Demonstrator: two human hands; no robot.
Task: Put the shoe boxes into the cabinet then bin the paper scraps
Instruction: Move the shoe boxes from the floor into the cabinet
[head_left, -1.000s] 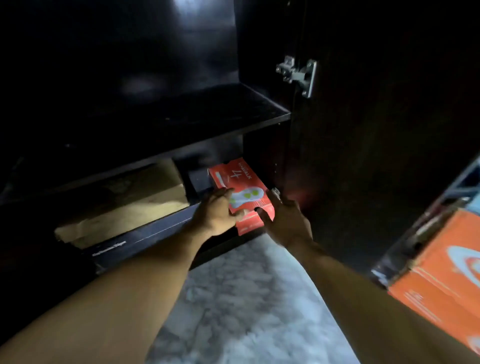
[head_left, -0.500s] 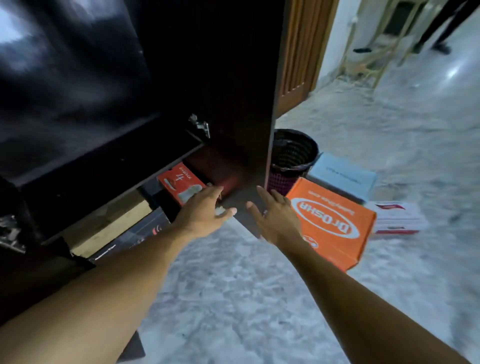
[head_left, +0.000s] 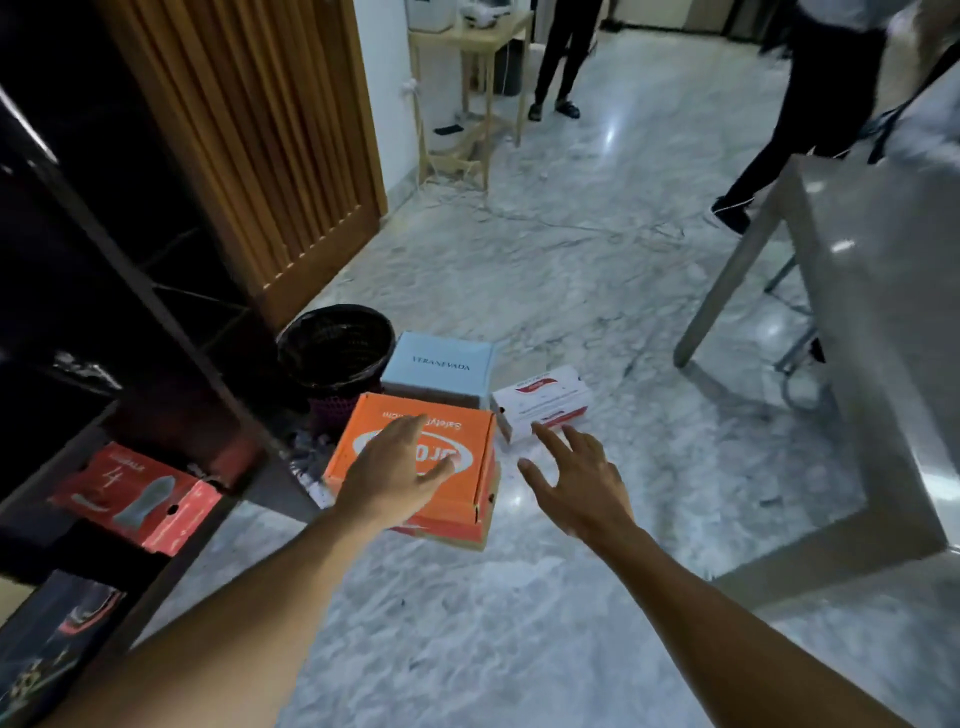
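Head view: L hand (head_left: 395, 478) is over the lid of the orange shoe box (head_left: 472, 441), fingers straight and loose, gripping nothing; can't tell if it touches the lid. R hand (head_left: 576, 483) is just right of that box, fingers spread, holding nothing, fingertips near the white box (head_left: 545, 402). The light-blue box (head_left: 441, 364) sits behind the orange one, touching it, beside the black bin (head_left: 335, 345). All three boxes are on the marble floor (head_left: 519, 623). A red box (head_left: 135, 499) lies on a low shelf inside the dark cabinet (head_left: 156, 312) at left. A grey table (head_left: 883, 312) stands at right.
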